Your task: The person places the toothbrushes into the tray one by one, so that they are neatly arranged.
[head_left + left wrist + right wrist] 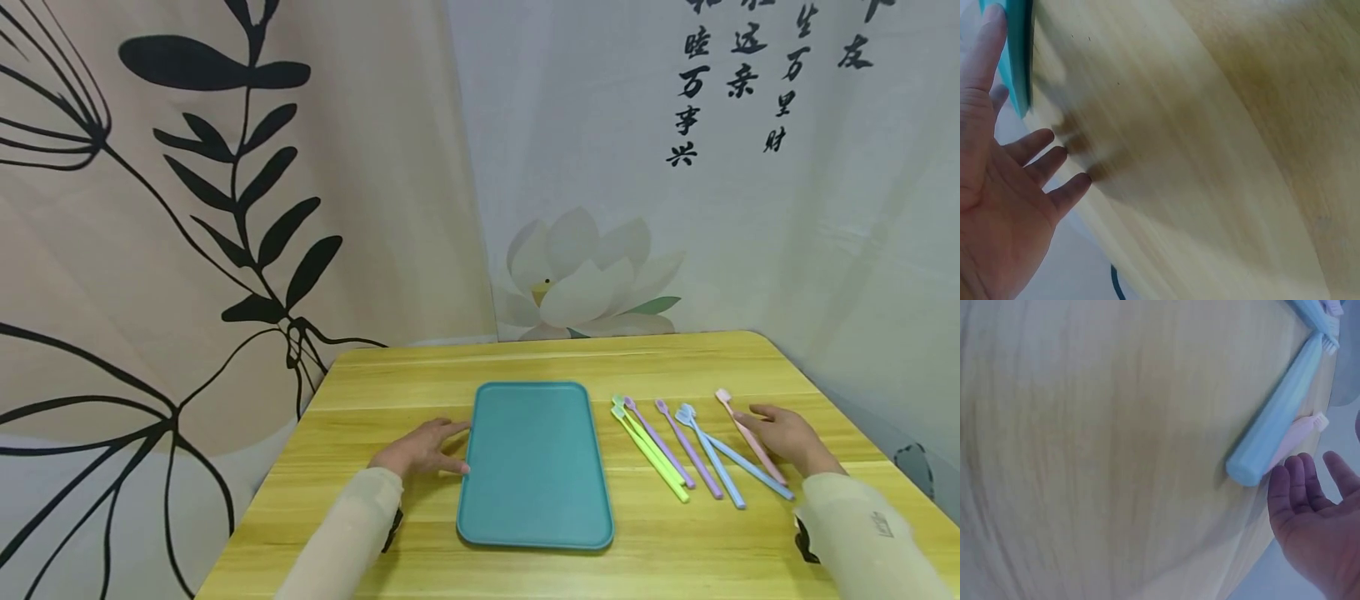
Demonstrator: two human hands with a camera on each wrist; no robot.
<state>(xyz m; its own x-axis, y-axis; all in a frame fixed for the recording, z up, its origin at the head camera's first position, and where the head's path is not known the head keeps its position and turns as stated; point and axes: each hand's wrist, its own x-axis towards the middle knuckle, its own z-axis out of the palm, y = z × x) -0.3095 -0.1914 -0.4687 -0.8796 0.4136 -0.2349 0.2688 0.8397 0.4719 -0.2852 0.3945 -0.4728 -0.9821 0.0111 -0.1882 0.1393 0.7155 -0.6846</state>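
A teal rectangular tray (536, 467) lies on the wooden table. My left hand (423, 450) is at its left edge, fingers spread and thumb tip right at the rim; the left wrist view shows the same hand (1010, 194) palm on, holding nothing. To the right of the tray lie two green toothbrushes (660, 465), two purple toothbrushes (693, 454) and two blue toothbrushes (723, 471). Furthest right is a pink toothbrush (752, 439). Beside it my right hand (787, 433) reaches in with loosely bent fingers; in the right wrist view its fingertips come close to the pink handle (1291, 440).
The yellow wood-grain table (420, 533) has rounded corners and reaches the hanging cloth (397, 167) behind it. Printed plants, a lotus and black characters cover the cloth. Bare tabletop shows in front of the toothbrushes.
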